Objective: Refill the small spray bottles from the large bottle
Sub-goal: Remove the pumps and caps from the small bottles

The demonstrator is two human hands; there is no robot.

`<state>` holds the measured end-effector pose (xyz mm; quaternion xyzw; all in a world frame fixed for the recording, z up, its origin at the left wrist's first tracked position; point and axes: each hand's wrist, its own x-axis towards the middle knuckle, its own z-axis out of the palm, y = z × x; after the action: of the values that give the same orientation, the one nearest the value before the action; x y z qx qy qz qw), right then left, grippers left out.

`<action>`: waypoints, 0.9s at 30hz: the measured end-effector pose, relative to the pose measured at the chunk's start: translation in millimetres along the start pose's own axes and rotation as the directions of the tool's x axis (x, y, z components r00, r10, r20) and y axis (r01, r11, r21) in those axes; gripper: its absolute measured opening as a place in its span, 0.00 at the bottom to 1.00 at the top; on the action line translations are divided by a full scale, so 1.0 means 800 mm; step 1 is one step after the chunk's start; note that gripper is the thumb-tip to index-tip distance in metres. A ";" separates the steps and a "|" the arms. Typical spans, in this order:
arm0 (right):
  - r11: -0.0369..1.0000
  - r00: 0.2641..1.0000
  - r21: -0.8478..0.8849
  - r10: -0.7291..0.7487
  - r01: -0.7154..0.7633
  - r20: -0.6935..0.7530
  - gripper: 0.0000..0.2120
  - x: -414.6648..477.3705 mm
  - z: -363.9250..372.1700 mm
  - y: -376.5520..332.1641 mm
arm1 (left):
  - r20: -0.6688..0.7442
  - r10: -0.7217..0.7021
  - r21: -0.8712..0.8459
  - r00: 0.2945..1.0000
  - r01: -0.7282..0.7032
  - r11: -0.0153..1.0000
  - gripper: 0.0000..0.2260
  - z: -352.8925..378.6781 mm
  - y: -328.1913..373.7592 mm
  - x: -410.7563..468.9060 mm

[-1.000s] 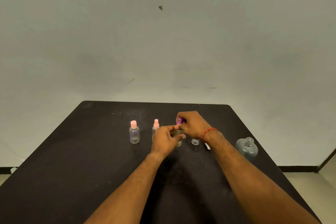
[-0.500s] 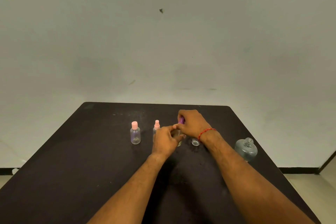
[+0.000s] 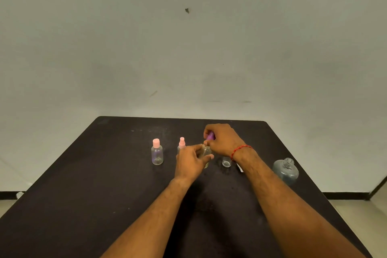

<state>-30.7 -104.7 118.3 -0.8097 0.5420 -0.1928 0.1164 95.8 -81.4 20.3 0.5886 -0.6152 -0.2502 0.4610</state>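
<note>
Barely shifted, the left hand (image 3: 189, 163) grips the small spray bottle (image 3: 206, 153) toward the far edge of the tabletop (image 3: 83, 195) while the right hand (image 3: 224, 140) pinches its purple cap (image 3: 210, 136); twist squarely, keeping the bottle upright.

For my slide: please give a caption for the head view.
Left hand holds a small bottle while right hand grips its purple cap on a black table.

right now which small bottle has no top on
The open small bottle beside the right hand: bare neck. The pink-capped bottle and pink-sprayer bottle are topped; the held bottle has the purple top at its neck.
</note>
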 end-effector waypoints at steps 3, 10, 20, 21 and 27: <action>0.998 0.999 0.019 -0.053 0.054 -0.003 0.11 -0.002 -0.017 -0.004 | 0.016 -0.048 -0.020 0.999 0.049 0.999 0.15 0.000 -0.004 -0.003; 0.995 0.978 0.104 0.021 0.001 -0.209 0.14 -0.015 -0.037 0.015 | -0.056 -0.121 0.004 0.991 0.121 0.993 0.15 0.001 -0.007 -0.002; 0.944 0.858 0.258 0.302 -0.206 -0.417 0.04 -0.058 0.048 0.052 | -0.104 -0.172 0.011 0.980 0.174 0.985 0.17 0.019 -0.022 0.008; 0.933 0.850 0.268 0.335 -0.240 -0.407 0.04 -0.059 0.061 0.054 | -0.099 -0.166 0.016 0.981 0.169 0.986 0.18 0.021 -0.023 0.010; 0.892 0.830 0.295 0.435 -0.342 -0.351 0.05 -0.060 0.120 0.068 | -0.059 -0.156 0.034 0.986 0.158 0.987 0.17 0.030 -0.028 0.018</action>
<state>-50.1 -83.0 1.6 -0.6053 0.6834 -0.3880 0.1267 87.9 -104.7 -5.1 0.6507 -0.5584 -0.2573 0.4455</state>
